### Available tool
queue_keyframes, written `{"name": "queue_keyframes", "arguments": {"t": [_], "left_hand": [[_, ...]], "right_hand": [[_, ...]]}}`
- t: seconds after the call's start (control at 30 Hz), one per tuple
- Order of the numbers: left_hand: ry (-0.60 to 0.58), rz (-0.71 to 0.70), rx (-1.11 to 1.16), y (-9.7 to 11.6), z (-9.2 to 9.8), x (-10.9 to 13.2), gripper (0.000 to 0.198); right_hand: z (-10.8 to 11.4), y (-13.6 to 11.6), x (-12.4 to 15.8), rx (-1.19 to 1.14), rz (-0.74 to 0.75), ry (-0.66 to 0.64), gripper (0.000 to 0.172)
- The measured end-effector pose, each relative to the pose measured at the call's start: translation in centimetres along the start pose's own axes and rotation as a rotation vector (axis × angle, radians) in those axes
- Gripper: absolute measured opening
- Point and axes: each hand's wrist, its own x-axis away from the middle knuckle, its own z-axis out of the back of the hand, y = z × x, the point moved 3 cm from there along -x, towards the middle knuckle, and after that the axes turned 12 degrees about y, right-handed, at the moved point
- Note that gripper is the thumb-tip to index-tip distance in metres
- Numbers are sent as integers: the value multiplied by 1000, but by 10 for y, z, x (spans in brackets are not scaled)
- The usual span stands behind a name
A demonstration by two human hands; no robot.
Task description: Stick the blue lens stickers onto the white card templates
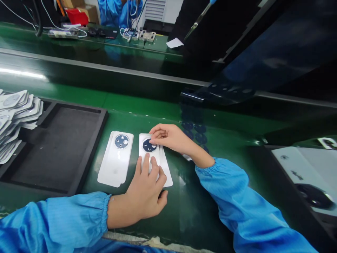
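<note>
Green work table point(147, 105), shiny, long. Two white phone covers lie flat on it. Right cover point(166, 168) sits just right of left cover point(116, 160). Left hand point(146, 191) flat, fingers spread, pressing down on right cover's lower part. Right hand point(170, 137) pinching dark round camera piece point(149, 145) near right cover's top. Black tray point(56, 147) left of left cover. Pile of white covers point(15, 119) on tray's far left.

Two covers lie side by side at centre frame: one point(116, 159) left, one point(155, 158) right; a tray point(56, 147) lies left of them, a stack point(15, 119) on its far-left edge.
</note>
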Motion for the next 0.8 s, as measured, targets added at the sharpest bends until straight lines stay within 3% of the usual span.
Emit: {"name": "queue_keyframes", "arguments": {"t": [0.8], "left_hand": [[-7,2,11,1,0,1,59]], "right_hand": [[0,0,-1,-2,-22,3,29]]}}
